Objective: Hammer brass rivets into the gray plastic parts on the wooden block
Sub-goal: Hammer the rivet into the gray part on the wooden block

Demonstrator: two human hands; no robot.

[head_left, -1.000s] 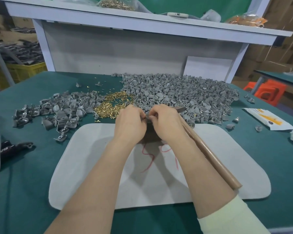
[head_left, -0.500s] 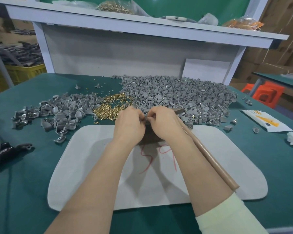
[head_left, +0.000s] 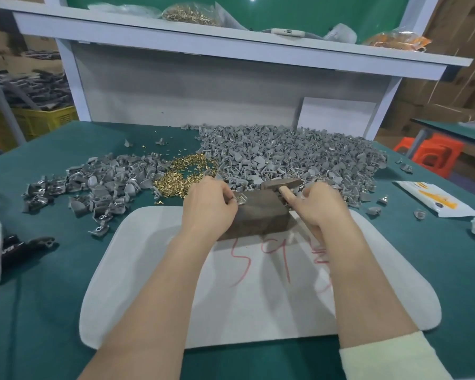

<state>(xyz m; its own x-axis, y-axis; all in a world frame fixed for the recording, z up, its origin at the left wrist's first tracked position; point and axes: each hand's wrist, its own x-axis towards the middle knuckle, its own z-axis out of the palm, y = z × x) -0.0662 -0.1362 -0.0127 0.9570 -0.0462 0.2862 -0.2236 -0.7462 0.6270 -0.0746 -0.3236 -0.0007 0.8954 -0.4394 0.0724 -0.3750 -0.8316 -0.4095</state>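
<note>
Over the white mat (head_left: 137, 270), left hand (head_left: 207, 205) pinches gray part (head_left: 240, 200); right hand (head_left: 322, 207) grips hammer (head_left: 280, 184).

Left hand (head_left: 209, 207) in a pinch, right hand (head_left: 325, 208) curled — forearms parallel

white shelf (head_left: 231, 48), green wall (head_left: 313, 12), orange stools (head_left: 436, 154)

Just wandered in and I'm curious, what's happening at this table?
A person is riveting small parts by hand. The left hand pinches a gray plastic part on top of the wooden block, while the right hand grips a hammer close to its head, just behind the block. Loose brass rivets and a pile of gray parts lie farther back.
</note>
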